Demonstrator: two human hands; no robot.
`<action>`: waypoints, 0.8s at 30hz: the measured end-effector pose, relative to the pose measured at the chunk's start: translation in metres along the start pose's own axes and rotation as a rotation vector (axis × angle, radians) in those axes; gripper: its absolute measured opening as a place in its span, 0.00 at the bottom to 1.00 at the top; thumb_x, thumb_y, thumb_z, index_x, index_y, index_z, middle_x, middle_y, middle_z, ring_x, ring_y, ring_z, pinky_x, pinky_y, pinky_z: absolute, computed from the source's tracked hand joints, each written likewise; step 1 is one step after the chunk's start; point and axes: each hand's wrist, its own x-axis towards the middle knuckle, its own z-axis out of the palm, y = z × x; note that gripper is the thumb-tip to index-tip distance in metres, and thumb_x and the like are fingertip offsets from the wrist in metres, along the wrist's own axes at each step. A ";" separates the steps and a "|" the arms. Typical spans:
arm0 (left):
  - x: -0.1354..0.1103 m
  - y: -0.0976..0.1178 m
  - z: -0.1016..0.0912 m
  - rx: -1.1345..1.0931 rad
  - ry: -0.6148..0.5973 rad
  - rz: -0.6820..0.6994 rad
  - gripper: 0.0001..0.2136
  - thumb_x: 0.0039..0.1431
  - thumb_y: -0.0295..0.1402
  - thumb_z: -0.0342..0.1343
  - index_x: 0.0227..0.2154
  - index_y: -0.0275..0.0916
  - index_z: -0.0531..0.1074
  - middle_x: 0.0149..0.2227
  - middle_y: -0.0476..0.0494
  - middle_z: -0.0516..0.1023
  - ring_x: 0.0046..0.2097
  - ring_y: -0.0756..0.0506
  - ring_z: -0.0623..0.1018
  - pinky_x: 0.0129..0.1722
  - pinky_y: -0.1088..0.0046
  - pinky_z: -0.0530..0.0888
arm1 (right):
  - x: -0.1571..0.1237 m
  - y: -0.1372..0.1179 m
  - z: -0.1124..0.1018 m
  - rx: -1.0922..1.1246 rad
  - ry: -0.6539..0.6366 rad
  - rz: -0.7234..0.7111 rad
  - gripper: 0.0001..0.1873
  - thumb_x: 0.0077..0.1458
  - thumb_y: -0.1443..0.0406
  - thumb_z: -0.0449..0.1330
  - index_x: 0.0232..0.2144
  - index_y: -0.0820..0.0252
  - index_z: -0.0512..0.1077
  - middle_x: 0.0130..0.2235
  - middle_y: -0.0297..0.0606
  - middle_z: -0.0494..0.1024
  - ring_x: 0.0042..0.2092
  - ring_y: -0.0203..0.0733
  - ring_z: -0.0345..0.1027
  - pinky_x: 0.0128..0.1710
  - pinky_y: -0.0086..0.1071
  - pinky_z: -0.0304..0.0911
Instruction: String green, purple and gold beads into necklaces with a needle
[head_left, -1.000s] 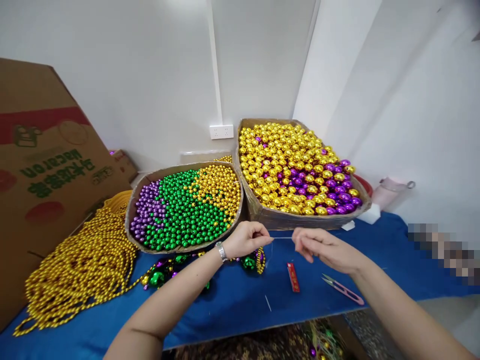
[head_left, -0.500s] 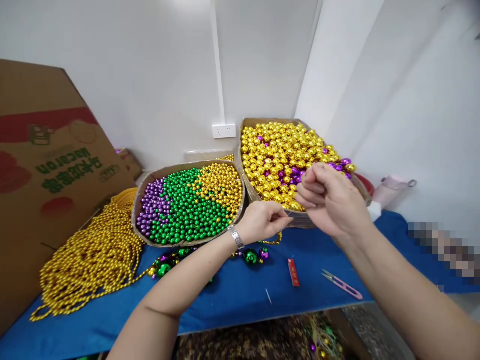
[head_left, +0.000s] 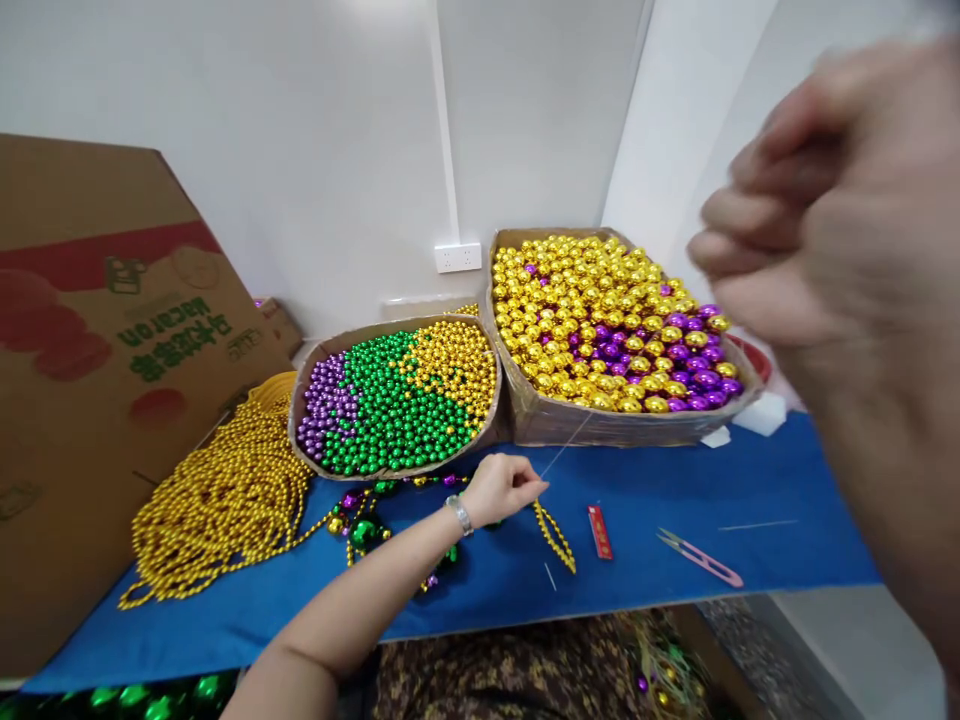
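Note:
My left hand (head_left: 504, 490), with a metal watch on its wrist, is closed in a pinch low over the blue table. A thin pale thread (head_left: 564, 450) runs from its fingertips up to the right. A loop of small gold beads (head_left: 555, 540) hangs or lies just right of those fingers. A strand of mixed green, purple and gold beads (head_left: 365, 532) lies left of and partly behind the hand. My right hand (head_left: 825, 210), large and motion-blurred, is raised high at the right with fingers curled; what it holds is hidden.
Two cardboard trays stand behind: one (head_left: 397, 475) with small purple, green and gold beads, one (head_left: 615, 428) with bigger gold and purple balls. Gold bead strands (head_left: 217, 500) lie beside a carton (head_left: 82, 420). Pink thread snips (head_left: 701, 558), a red packet (head_left: 600, 532) and a needle-like piece (head_left: 757, 525) lie right.
My right hand has risen up and right, towards the camera, away from the left. My left hand has dropped slightly, and a taut-looking thread and the gold bead loop now show beside it.

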 end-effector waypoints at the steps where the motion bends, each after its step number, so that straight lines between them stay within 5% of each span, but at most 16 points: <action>1: -0.006 -0.010 0.010 0.019 -0.010 -0.021 0.12 0.53 0.39 0.55 0.22 0.37 0.75 0.21 0.46 0.75 0.23 0.50 0.70 0.23 0.77 0.60 | 0.000 0.008 0.002 0.036 0.161 -0.129 0.19 0.60 0.64 0.51 0.17 0.58 0.58 0.15 0.22 0.47 0.15 0.23 0.39 0.14 0.26 0.34; 3: -0.015 -0.022 0.029 0.069 -0.048 -0.021 0.11 0.53 0.38 0.55 0.22 0.38 0.75 0.21 0.46 0.76 0.23 0.50 0.70 0.23 0.77 0.59 | 0.004 0.029 0.012 0.064 0.325 -0.253 0.16 0.58 0.71 0.51 0.18 0.59 0.59 0.15 0.21 0.49 0.15 0.23 0.40 0.14 0.24 0.34; 7: -0.015 -0.024 0.053 0.126 -0.199 0.106 0.08 0.53 0.36 0.56 0.22 0.39 0.75 0.24 0.47 0.77 0.26 0.49 0.72 0.25 0.76 0.60 | 0.019 0.068 0.048 -0.076 0.127 -0.247 0.14 0.60 0.68 0.49 0.22 0.60 0.61 0.18 0.23 0.54 0.18 0.25 0.47 0.16 0.22 0.44; 9: -0.010 -0.018 0.059 0.069 -0.271 0.145 0.09 0.53 0.36 0.56 0.23 0.39 0.75 0.24 0.47 0.77 0.26 0.49 0.72 0.26 0.77 0.61 | 0.025 0.085 0.070 -0.273 -0.076 -0.244 0.14 0.63 0.64 0.45 0.27 0.61 0.64 0.21 0.26 0.61 0.22 0.26 0.55 0.21 0.22 0.53; 11: -0.006 -0.013 0.063 -0.031 -0.322 0.148 0.10 0.54 0.37 0.56 0.23 0.39 0.75 0.24 0.47 0.76 0.26 0.49 0.72 0.26 0.77 0.61 | 0.025 0.106 0.090 -0.649 -0.457 -0.210 0.15 0.64 0.64 0.43 0.34 0.61 0.68 0.29 0.31 0.71 0.30 0.28 0.64 0.30 0.23 0.59; 12: -0.004 -0.011 0.065 -0.094 -0.342 0.136 0.11 0.54 0.38 0.55 0.22 0.39 0.74 0.23 0.48 0.75 0.25 0.50 0.71 0.26 0.77 0.61 | 0.022 0.118 0.098 -0.904 -0.704 -0.176 0.13 0.63 0.64 0.46 0.35 0.58 0.70 0.33 0.32 0.74 0.33 0.29 0.66 0.33 0.24 0.60; 13: -0.003 -0.009 0.065 -0.167 -0.353 0.114 0.12 0.54 0.40 0.55 0.22 0.38 0.74 0.22 0.49 0.74 0.24 0.50 0.69 0.25 0.77 0.60 | 0.017 0.131 0.104 -1.004 -0.780 -0.132 0.09 0.59 0.64 0.53 0.32 0.58 0.72 0.32 0.32 0.75 0.34 0.32 0.68 0.34 0.26 0.61; 18: -0.006 -0.007 0.058 -0.640 -0.246 -0.085 0.17 0.51 0.46 0.56 0.19 0.36 0.68 0.16 0.53 0.63 0.19 0.54 0.59 0.20 0.77 0.55 | -0.017 0.177 0.086 -1.286 -0.704 0.026 0.05 0.50 0.70 0.60 0.24 0.64 0.74 0.32 0.46 0.77 0.32 0.45 0.72 0.30 0.34 0.63; 24: -0.005 -0.007 0.037 -1.044 -0.044 -0.280 0.17 0.47 0.45 0.62 0.24 0.35 0.69 0.15 0.55 0.63 0.17 0.56 0.60 0.20 0.77 0.60 | -0.068 0.167 0.012 -1.338 -0.427 0.001 0.16 0.62 0.65 0.46 0.45 0.61 0.71 0.42 0.48 0.75 0.39 0.45 0.72 0.35 0.36 0.65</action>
